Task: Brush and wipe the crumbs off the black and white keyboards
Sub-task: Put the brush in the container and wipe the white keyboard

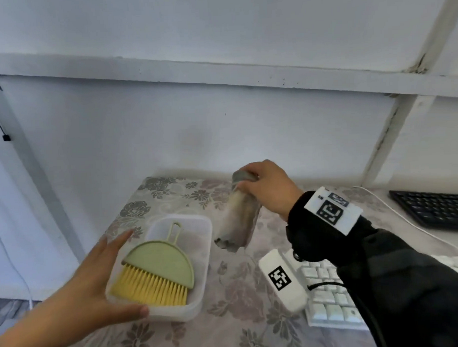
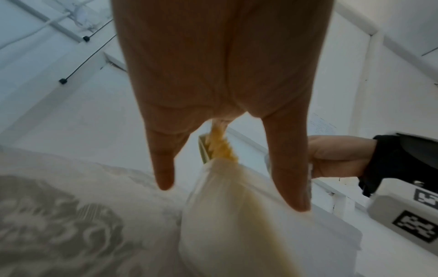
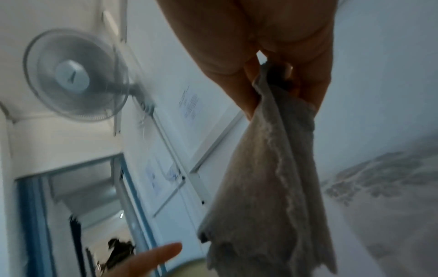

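Observation:
My right hand (image 1: 262, 184) pinches the top of a grey cloth (image 1: 237, 219), which hangs free above the flowered table. The right wrist view shows the cloth (image 3: 260, 178) dangling from the fingers (image 3: 312, 82). A green hand brush (image 1: 161, 266) with yellow bristles lies inside a translucent white tray (image 1: 203, 278). My left hand (image 1: 96, 268) lies against the tray's left side with straight fingers and the thumb at its front corner. The white keyboard (image 1: 328, 294) sits at the lower right, partly hidden by my right sleeve. The black keyboard (image 1: 431, 207) is at the far right.
A flowered tablecloth (image 1: 228, 329) covers the table, which ends against a white wall. A white cable (image 1: 395, 211) runs between the two keyboards. A white marker block (image 1: 281, 278) hangs under my right wrist, beside the white keyboard's left end.

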The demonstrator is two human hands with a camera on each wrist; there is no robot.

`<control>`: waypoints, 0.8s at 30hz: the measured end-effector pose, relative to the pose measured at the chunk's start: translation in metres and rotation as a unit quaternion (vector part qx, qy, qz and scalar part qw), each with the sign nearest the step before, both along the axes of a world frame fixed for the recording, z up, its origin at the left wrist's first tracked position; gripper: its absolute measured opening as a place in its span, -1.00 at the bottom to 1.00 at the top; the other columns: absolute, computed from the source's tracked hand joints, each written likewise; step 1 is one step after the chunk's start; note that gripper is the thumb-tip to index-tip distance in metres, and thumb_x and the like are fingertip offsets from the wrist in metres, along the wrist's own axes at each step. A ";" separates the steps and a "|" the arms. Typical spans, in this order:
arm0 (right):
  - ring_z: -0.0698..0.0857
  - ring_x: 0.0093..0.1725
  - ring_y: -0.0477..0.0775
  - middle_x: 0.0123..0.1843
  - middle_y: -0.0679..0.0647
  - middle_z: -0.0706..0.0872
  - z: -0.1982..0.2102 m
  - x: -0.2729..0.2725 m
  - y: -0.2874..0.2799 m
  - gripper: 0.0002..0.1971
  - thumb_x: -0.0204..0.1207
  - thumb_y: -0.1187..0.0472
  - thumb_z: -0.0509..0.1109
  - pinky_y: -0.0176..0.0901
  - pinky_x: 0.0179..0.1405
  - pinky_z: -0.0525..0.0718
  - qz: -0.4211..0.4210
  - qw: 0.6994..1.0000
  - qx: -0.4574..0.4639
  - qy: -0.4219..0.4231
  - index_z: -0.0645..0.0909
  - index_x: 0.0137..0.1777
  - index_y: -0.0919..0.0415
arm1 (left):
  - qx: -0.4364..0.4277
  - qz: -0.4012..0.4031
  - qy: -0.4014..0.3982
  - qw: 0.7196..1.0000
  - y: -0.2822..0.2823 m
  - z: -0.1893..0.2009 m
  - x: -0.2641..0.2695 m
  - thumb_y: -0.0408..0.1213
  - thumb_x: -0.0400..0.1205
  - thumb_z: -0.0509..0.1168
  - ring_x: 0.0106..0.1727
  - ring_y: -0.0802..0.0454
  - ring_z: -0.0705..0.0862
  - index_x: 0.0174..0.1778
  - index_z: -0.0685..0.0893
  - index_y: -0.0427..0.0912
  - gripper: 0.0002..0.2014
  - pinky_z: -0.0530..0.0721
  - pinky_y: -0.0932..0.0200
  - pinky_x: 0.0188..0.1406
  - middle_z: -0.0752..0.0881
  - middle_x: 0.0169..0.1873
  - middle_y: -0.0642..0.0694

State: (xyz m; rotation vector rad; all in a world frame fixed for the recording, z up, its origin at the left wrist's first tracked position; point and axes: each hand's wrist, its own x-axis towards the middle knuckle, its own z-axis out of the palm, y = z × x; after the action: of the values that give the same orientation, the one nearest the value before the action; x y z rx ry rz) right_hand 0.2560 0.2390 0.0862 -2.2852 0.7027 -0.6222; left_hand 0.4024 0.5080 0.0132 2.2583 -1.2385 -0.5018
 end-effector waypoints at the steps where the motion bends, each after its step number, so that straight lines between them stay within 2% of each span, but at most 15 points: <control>1: 0.62 0.03 0.09 -0.01 0.10 0.66 0.001 -0.016 -0.010 -0.79 0.50 0.39 0.32 -0.31 -0.10 0.52 -0.014 1.000 0.012 -0.001 0.68 0.10 0.40 | 0.008 0.001 -0.026 1.000 -0.002 0.003 0.000 0.58 -0.08 0.35 0.61 0.21 -0.04 0.44 -0.14 0.56 0.19 0.09 -0.12 0.60 0.02 0.54 0.37; 2: 0.58 0.06 0.05 0.04 0.06 0.61 0.001 -0.032 -0.021 -0.74 0.50 0.35 0.37 -0.27 -0.05 0.51 -0.033 0.999 0.020 0.002 0.64 0.19 0.31 | 0.007 0.010 -0.043 0.999 -0.005 0.006 0.000 0.62 -0.09 0.29 0.61 0.22 -0.10 0.41 -0.18 0.58 0.17 0.04 -0.08 0.61 -0.03 0.55 0.35; 4: 0.53 0.06 0.00 0.05 0.02 0.55 -0.002 -0.068 -0.044 -0.67 0.45 0.29 0.46 -0.33 -0.16 0.48 -0.073 0.997 0.023 0.011 0.59 0.22 0.19 | -0.009 0.018 -0.064 0.998 -0.012 0.016 -0.009 0.66 -0.10 0.23 0.61 0.21 -0.09 0.34 -0.16 0.65 0.10 0.04 -0.04 0.60 0.01 0.56 0.29; 6: 0.55 0.01 0.00 -0.01 0.02 0.58 -0.001 -0.105 -0.066 -0.72 0.39 0.28 0.53 -0.38 -0.26 0.44 -0.101 0.994 -0.003 0.039 0.59 0.07 0.16 | -0.038 0.017 -0.060 0.997 -0.023 0.026 -0.026 0.67 -0.10 0.21 0.60 0.23 -0.01 0.24 -0.12 0.80 -0.02 0.09 0.01 0.58 0.10 0.53 0.31; 8: 0.57 -0.07 0.02 -0.05 0.05 0.62 0.003 -0.140 -0.084 -0.77 0.35 0.29 0.56 -0.35 -0.28 0.45 -0.114 0.990 -0.035 0.077 0.61 -0.04 0.17 | -0.062 0.010 -0.056 0.996 -0.034 0.035 -0.046 0.68 -0.09 0.17 0.58 0.28 0.05 0.17 -0.13 0.85 -0.08 0.12 0.07 0.54 0.12 0.49 0.36; 10: 0.56 -0.15 -0.01 -0.07 0.06 0.65 0.008 -0.173 -0.097 -0.78 0.33 0.30 0.58 -0.37 -0.30 0.44 -0.119 0.984 -0.060 0.119 0.64 -0.08 0.16 | -0.062 -0.005 -0.059 0.996 -0.048 0.041 -0.068 0.71 -0.11 0.08 0.53 0.37 0.03 0.16 -0.14 0.85 -0.10 0.11 0.16 0.50 0.05 0.47 0.42; 13: 0.58 -0.09 0.02 -0.10 0.05 0.65 0.007 -0.208 -0.110 -0.79 0.32 0.32 0.56 -0.46 -0.33 0.39 -0.123 0.963 -0.101 0.218 0.63 -0.10 0.15 | -0.046 -0.042 -0.064 0.996 -0.071 0.044 -0.099 0.74 -0.11 -0.02 0.46 0.51 -0.09 0.20 -0.14 0.81 -0.10 0.08 0.26 0.46 -0.12 0.41 0.56; 16: 0.59 -0.05 0.02 -0.14 0.02 0.63 -0.004 -0.227 -0.116 -0.83 0.37 0.38 0.45 -0.51 -0.37 0.42 -0.100 0.943 -0.133 0.288 0.59 -0.18 0.11 | -0.017 -0.091 -0.050 0.994 -0.091 0.040 -0.126 0.67 -0.01 0.01 0.46 0.53 -0.26 0.24 -0.15 0.73 -0.13 0.02 0.26 0.50 -0.27 0.39 0.60; 18: 0.59 0.00 0.01 -0.06 0.02 0.64 -0.013 -0.235 -0.117 -0.83 0.42 0.42 0.34 -0.48 -0.29 0.44 -0.082 0.939 -0.122 0.311 0.63 -0.11 0.14 | -0.004 -0.120 -0.045 0.992 -0.105 0.038 -0.144 0.59 0.12 0.07 0.48 0.49 -0.31 0.28 -0.15 0.69 -0.18 0.02 0.25 0.52 -0.30 0.45 0.52; 21: 0.56 0.13 -0.01 0.11 0.03 0.65 -0.023 -0.238 -0.118 -0.71 0.47 0.40 0.29 -0.34 0.00 0.40 -0.037 0.926 -0.128 0.354 0.66 0.15 0.18 | 0.022 -0.140 -0.033 0.989 -0.121 0.037 -0.169 0.45 0.25 0.15 0.48 0.47 -0.33 0.31 -0.13 0.62 -0.23 0.00 0.27 0.52 -0.32 0.45 0.48; 24: 0.50 0.07 -0.11 0.06 -0.05 0.57 -0.031 -0.241 -0.120 -0.67 0.51 0.41 0.25 -0.43 -0.06 0.40 -0.024 0.948 -0.056 0.313 0.62 0.23 0.18 | 0.046 -0.148 -0.031 0.987 -0.135 0.035 -0.186 0.48 0.15 0.10 0.45 0.47 -0.30 0.41 -0.14 0.53 -0.10 -0.01 0.27 0.52 -0.29 0.44 0.46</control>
State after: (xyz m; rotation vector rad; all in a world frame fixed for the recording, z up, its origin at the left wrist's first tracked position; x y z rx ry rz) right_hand 0.0148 0.1190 0.0556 -2.5937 1.0354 0.0723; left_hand 0.2162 0.3731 0.0483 2.1897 -1.6262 -0.6115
